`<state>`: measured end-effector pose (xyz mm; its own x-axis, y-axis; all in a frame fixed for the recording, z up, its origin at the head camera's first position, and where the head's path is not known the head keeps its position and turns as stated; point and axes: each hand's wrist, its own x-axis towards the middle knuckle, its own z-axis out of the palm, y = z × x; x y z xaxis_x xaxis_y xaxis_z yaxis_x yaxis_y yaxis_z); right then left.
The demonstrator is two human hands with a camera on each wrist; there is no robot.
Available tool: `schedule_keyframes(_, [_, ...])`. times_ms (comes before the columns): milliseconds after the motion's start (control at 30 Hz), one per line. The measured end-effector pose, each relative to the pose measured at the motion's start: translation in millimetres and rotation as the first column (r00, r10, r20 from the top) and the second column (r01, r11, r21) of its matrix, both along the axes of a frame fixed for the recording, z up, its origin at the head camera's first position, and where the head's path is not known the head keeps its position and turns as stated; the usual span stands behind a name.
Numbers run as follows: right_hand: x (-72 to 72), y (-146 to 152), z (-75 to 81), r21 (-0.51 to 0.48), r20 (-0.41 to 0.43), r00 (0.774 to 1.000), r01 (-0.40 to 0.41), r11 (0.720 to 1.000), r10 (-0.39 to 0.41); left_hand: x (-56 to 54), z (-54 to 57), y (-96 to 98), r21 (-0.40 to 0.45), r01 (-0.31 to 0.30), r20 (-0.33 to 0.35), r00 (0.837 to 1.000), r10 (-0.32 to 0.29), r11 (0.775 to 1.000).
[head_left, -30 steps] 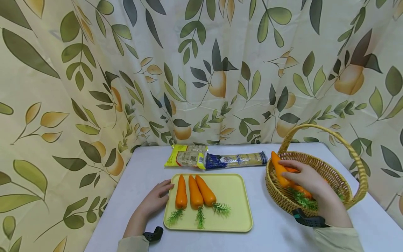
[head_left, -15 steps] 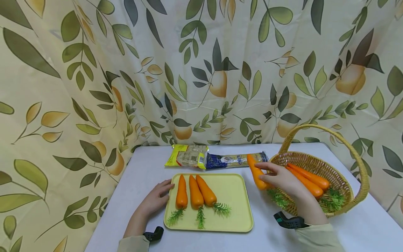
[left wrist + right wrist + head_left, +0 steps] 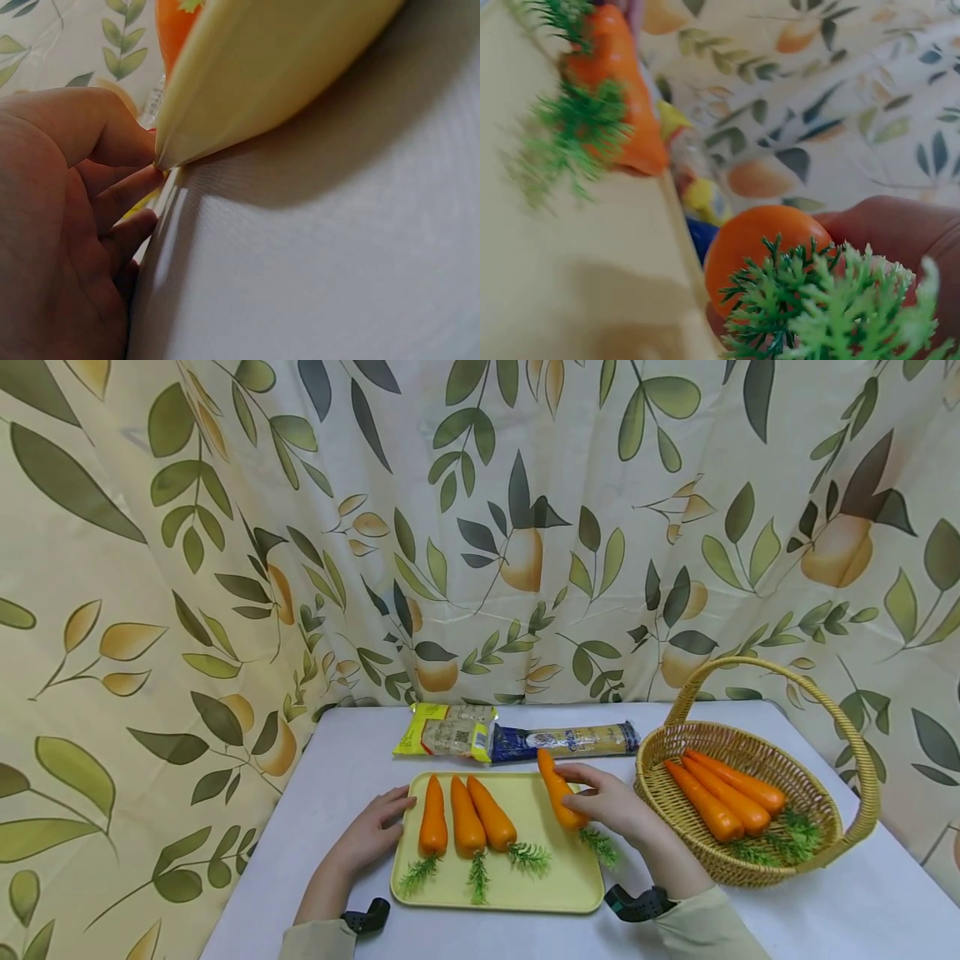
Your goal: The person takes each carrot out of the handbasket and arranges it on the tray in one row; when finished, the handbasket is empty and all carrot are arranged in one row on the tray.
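Observation:
My right hand [image 3: 613,800] pinches an orange carrot [image 3: 558,793] with green leaves, above the right part of the pale yellow tray [image 3: 540,893]. In the right wrist view, that carrot's thick end [image 3: 754,244] and leaves point toward the camera. Three more carrots [image 3: 467,818] lie at the left and middle of the tray, tips away from me. My left hand [image 3: 372,828] is at the tray's left edge; in the left wrist view the thumb and a finger hold the tray's rim [image 3: 171,146].
To the right stands a wicker basket [image 3: 828,793] with a tall handle, holding three carrots [image 3: 731,793]. Behind the tray lie a yellow-edged food packet [image 3: 448,732] and a long blue-ended packet [image 3: 566,742]. A leaf-patterned curtain [image 3: 517,652] borders the table's back.
The right hand has lifted a carrot out of the basket and carried it left, over the tray. The left hand has stayed at the tray's edge.

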<state>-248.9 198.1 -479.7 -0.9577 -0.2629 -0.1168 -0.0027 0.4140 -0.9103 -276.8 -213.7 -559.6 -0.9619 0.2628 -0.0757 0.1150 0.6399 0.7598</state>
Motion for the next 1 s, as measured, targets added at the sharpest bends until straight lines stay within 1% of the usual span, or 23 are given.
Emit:
schedule_keyframes(100, [-1.0, -11.8, -6.3, -0.021, 0.006, 1.0, 0.015, 1.0, -0.015, 0.2, 0.2, -0.3, 0.003, 0.003, 0.0, 1.0, -0.003, 1.0])
schedule_keyframes(233, [-2.0, -25.1, -12.6, -0.017, 0.007, 1.0, 0.018, 1.0, -0.018, 0.0, -0.8, -0.5, 0.003, 0.002, -0.003, 1.0, -0.002, 1.0])
schedule_keyframes(500, [-3.7, -45.8, -23.8, 0.01, -0.015, 1.0, -0.016, 1.0, 0.016, -1.3, -3.3, -0.3, 0.005, -0.006, -0.005, 1.0, 0.006, 1.0])
schedule_keyframes(700, [-3.0, -57.9, -27.3, -0.017, -0.013, 1.0, -0.011, 1.0, 0.011, -1.1, -2.7, -0.7, 0.014, -0.01, 0.004, 1.0, 0.01, 1.0])
schedule_keyframes(800, [-1.6, -63.1, -28.0, -0.011, -0.015, 1.0, -0.007, 1.0, 0.007, -1.2, -2.5, -0.8, 0.012, -0.008, 0.008, 1.0, 0.008, 1.0])
schedule_keyframes(1000, [1.1, -71.0, -29.5, 0.012, -0.038, 0.999, -0.021, 1.0, 0.021, -1.5, -1.8, -0.2, 0.005, 0.008, -0.011, 1.0, -0.008, 1.0])
